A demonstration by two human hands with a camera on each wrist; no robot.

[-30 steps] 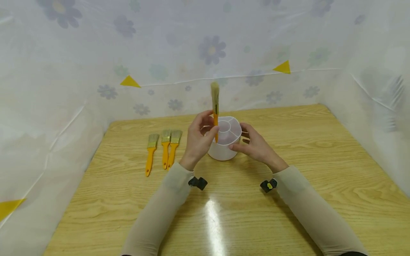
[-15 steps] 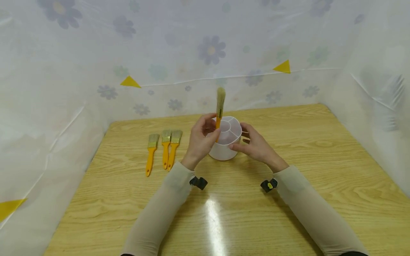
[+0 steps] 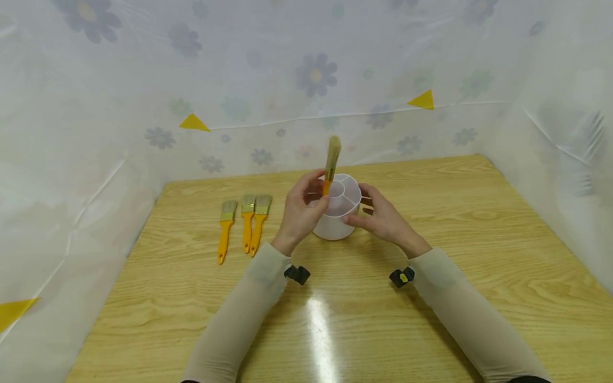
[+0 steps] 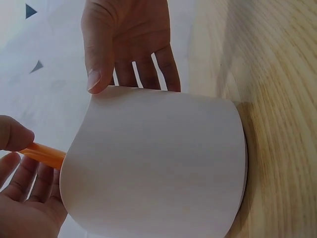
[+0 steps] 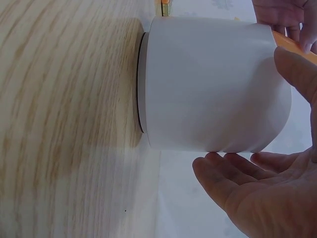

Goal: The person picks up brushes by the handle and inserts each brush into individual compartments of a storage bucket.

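Note:
A white pen holder [image 3: 334, 229] with a wavy rim and inner dividers stands upright on the table. My left hand [image 3: 301, 211] pinches the orange handle of a paintbrush [image 3: 333, 154] between thumb and fingers, bristles up and leaning slightly right. In the left wrist view the handle [image 4: 47, 154] passes behind the holder's rim, so its lower end is hidden inside. On the other side, my right hand [image 3: 383, 217] holds the pen holder, thumb near the rim and fingers along the far side. The right wrist view shows those fingertips [image 5: 213, 161] at the holder's wall.
To the left lie more paintbrushes with orange handles: one [image 3: 225, 231] apart, and two [image 3: 247, 223] side by side, bristles pointing away. The wooden table [image 3: 460, 213] meets a flower-patterned sheet [image 3: 268, 64] at the back, marked with yellow triangles [image 3: 422, 101].
The paintbrush in my left hand has moved down and slightly right, its handle sinking behind the pen holder's rim and tilting right. My right hand and the holder have stayed put.

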